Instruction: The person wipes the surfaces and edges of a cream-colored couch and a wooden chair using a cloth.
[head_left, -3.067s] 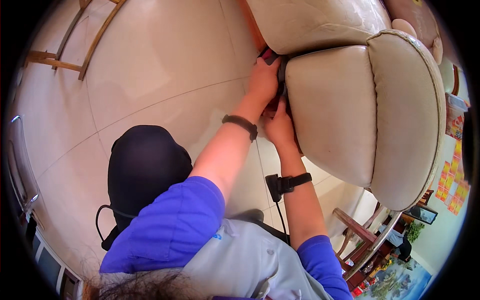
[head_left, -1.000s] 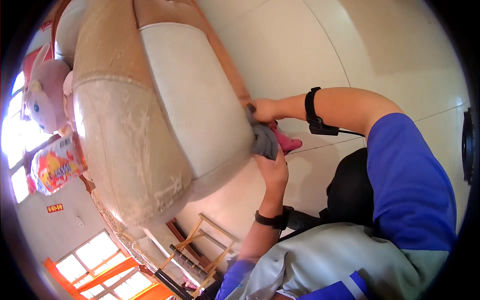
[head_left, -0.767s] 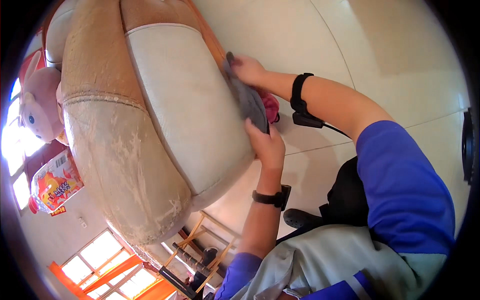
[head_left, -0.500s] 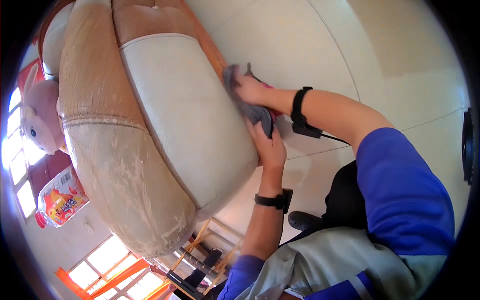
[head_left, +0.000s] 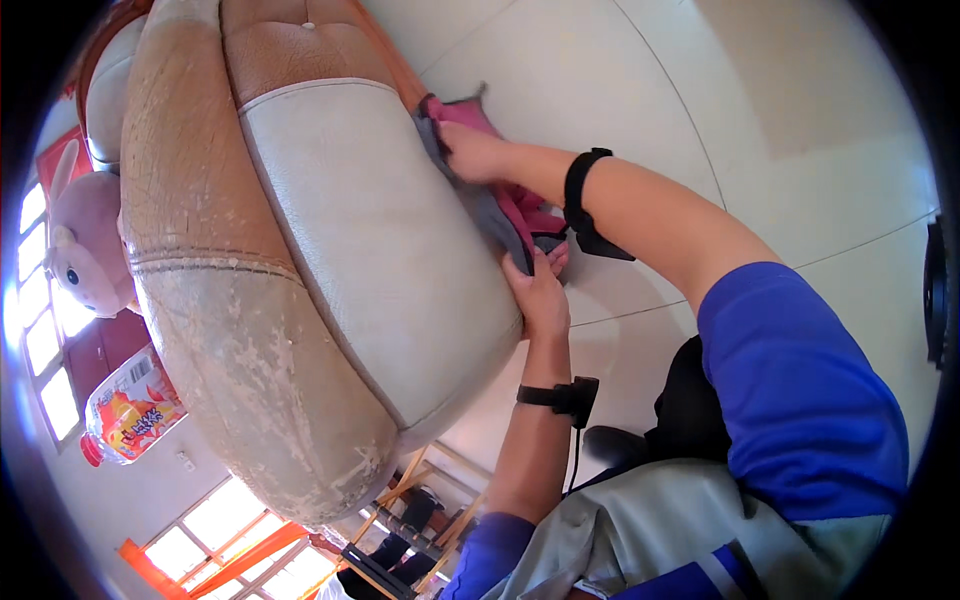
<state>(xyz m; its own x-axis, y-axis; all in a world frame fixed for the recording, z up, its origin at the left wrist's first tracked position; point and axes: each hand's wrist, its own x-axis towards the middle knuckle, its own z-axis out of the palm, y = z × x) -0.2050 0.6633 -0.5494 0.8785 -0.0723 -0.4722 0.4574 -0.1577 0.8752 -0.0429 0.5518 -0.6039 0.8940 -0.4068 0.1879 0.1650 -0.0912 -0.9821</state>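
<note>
A pink and grey cloth [head_left: 515, 210] with dark edging is stretched between my two hands, beside the sofa. My right hand [head_left: 472, 152] is closed on its far end, close to the sofa's lower front edge. Closer to me, my left hand [head_left: 540, 296] grips the other end, with the thumb along the dark edge. The cloth's grey side lies against the front of the cream sofa seat [head_left: 350, 200]. To the left runs the brown padded armrest [head_left: 250, 330], its covering worn and peeling.
A plush toy [head_left: 95, 250] and a clear bottle with a colourful label [head_left: 135, 415] sit beyond the armrest. Pale floor tiles [head_left: 800, 180] stretch to the right. A wooden frame [head_left: 455, 505] and part of another person [head_left: 405, 545] show at the bottom.
The cloth has been opened out, so more of its pink side shows. My right hand has moved away from me and to the left along the sofa edge; my left hand has barely moved.
</note>
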